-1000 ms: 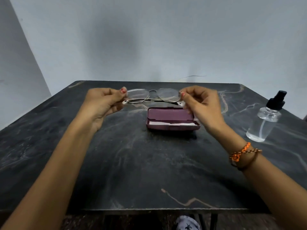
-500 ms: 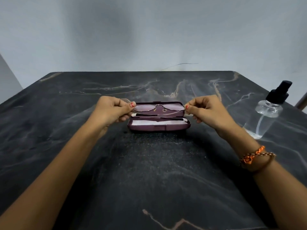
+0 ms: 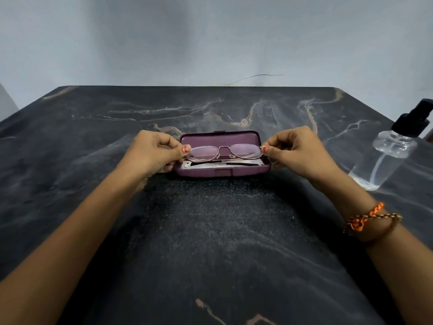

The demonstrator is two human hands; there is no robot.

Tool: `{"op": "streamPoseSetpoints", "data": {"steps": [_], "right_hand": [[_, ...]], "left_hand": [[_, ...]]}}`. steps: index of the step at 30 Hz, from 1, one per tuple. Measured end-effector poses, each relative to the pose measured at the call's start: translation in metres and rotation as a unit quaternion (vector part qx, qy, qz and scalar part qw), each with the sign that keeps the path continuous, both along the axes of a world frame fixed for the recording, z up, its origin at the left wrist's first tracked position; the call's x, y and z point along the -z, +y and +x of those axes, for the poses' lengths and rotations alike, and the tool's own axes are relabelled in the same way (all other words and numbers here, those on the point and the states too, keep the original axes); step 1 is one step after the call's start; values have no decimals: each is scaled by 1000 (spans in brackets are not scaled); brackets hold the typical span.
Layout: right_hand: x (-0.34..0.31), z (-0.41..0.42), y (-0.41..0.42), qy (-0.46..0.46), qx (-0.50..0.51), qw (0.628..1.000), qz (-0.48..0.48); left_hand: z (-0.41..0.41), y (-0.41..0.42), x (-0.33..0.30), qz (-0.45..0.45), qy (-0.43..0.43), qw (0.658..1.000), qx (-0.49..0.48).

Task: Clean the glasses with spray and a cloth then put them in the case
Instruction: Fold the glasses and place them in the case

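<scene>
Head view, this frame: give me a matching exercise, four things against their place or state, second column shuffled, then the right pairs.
Things:
1. glasses
2. case
3. spray bottle
4. bracelet

Place or state:
A. upright on the table, far right, untouched
B. worn on the right wrist
C. pinched at both ends, over the open tray
D. lying open at the middle of the table

The left hand and right hand each pinch one end of the frame.

Pairs: 1-C, 2-D, 3-A, 4-B
</scene>
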State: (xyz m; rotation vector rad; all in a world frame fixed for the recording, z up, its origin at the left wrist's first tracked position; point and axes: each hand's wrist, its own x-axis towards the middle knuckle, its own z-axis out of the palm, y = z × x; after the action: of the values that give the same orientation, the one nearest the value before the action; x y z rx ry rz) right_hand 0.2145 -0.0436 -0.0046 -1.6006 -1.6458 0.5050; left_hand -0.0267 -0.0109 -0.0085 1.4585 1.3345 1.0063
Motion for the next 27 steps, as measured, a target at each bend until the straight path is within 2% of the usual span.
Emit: {"op": "streamPoseSetpoints", "data": {"steps": [6,13,20,24,27], "right_hand": [[-3,0,-3,-33,-13,999,-9],[-5,1,-4,-77,-25,997,-14],[-7,2,-6,-61,-38,997,-27],[-7,3,-5,-48,-40,997,-42],[-9,3,-6,-22,-45,997,-58]], "left_hand": [[-3,-2,-2,-9,-10,1000,4],[-1,-5,-5,-1,19,1000,7],[-3,-6,-6,-15,35,999,12],[-6,-7,-11,-73,27,995,58],[-7,-7,-12,-72,53,993,77]]}}
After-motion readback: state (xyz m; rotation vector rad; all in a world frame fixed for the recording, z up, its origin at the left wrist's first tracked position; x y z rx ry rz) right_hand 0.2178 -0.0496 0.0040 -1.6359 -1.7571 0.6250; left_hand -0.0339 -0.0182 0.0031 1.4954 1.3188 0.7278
